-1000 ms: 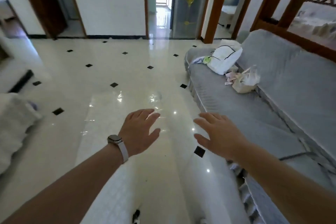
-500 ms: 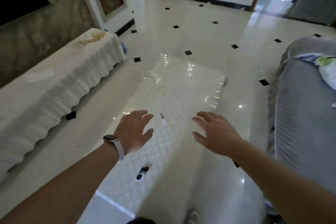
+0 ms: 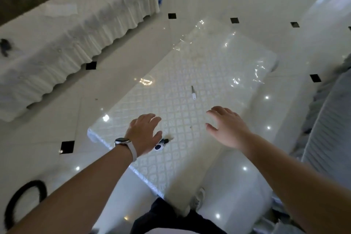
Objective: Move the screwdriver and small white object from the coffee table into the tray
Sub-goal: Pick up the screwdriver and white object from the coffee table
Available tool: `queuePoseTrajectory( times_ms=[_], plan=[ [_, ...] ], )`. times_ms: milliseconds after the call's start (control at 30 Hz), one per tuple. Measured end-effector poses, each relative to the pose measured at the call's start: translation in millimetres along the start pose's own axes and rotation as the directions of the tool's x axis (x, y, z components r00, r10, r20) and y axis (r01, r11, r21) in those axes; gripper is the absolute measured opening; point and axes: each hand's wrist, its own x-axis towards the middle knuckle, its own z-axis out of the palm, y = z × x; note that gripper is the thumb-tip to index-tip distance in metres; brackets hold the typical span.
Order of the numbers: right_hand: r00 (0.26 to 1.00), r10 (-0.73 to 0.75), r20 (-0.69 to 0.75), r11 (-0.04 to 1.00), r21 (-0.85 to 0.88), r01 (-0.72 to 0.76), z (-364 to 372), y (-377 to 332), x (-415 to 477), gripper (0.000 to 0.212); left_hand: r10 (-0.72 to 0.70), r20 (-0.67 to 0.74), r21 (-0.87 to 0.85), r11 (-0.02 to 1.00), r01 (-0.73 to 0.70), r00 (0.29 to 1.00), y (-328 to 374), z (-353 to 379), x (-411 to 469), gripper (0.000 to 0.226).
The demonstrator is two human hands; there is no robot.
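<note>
Both hands hover over the counter [image 3: 190,119], fingers spread, empty.
Screwdriver [image 3: 193,93] lies ahead between them; small white object [image 3: 160,144] just beside left hand [image 3: 144,133], right hand [image 3: 228,127] apart.

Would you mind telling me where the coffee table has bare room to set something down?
The far half beyond the small white object is bare. So is the near right side under the right hand. It is crowded only beside the left hand, where the screwdriver lies.
</note>
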Motion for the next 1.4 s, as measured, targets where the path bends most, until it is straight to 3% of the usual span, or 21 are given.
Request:
queuePoseTrajectory(
  times_ms=[367,733,933,1133,1400],
  plan=[
    [0.993,0.011,0.114,1.000,0.017,-0.013,88.3,-19.5,58.4,0.049,-0.160,0.181,-0.121,0.976,0.183,0.970,-61.6,112.3,19.0,0.050],
    [0.985,0.017,0.169,0.996,0.087,-0.032,203.0,33.2,169.6,0.052,-0.252,0.264,-0.181,0.935,0.305,0.931,-77.6,241.8,70.8,0.047],
    [0.990,0.044,0.137,0.996,0.077,-0.055,269.5,82.3,237.4,0.051,-0.346,0.225,-0.109,0.920,0.377,0.911,-74.2,310.4,83.7,0.043],
    [0.982,0.186,0.012,0.980,0.068,-0.186,302.9,125.2,315.7,0.058,-0.458,0.123,-0.093,0.878,0.470,0.880,-68.7,335.0,90.0,0.035],
    [0.958,0.249,-0.143,0.968,0.066,-0.242,314.3,151.7,361.5,0.050,-0.402,0.103,-0.140,0.900,0.413,0.910,-62.8,343.0,99.3,0.017]
  ],
)
